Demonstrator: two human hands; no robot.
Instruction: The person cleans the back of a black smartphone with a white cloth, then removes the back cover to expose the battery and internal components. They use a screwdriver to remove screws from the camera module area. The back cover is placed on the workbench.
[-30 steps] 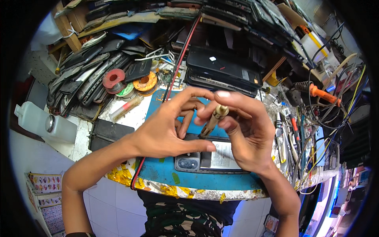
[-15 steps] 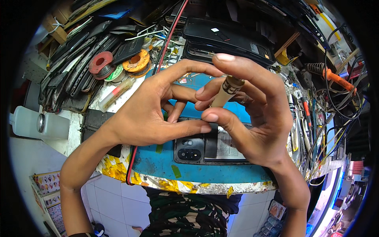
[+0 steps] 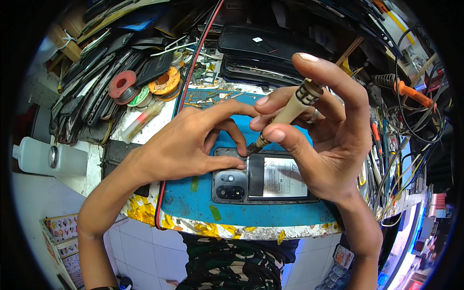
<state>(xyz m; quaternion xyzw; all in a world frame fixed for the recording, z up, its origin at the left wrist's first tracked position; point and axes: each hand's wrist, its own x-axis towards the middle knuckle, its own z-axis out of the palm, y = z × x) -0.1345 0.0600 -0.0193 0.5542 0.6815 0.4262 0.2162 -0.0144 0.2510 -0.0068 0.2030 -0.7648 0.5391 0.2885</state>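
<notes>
The phone (image 3: 254, 198) lies on a blue mat (image 3: 188, 212) with its back cover off, showing the camera block (image 3: 230, 186) and a white-labelled battery (image 3: 280, 178). Between the thumb and fingers of my right hand (image 3: 333, 145) is a screwdriver (image 3: 289, 109) with a cream, black-patterned handle, tilted down to the left. Its dark lower end reaches the phone's upper edge, just above the camera block; the exact tip is hard to make out. My left hand (image 3: 179, 140) rests there, thumb and a bent finger on the phone, slightly apart, with the index finger stretched toward the screwdriver.
Solder spools (image 3: 122, 84) and a clear tube (image 3: 142, 121) stand to the left, near stacked phone parts (image 3: 92, 87). Behind the mat lies a pile of black panels (image 3: 261, 43). Tools and cables crowd the right, with an orange-handled soldering iron (image 3: 414, 94). A red-black cable (image 3: 159, 203) crosses the mat's left edge.
My right hand has moved right and tilted the screwdriver, bringing its lower end into sight at the phone. My left hand's fingers have shifted slightly down and left, uncovering more of the phone.
</notes>
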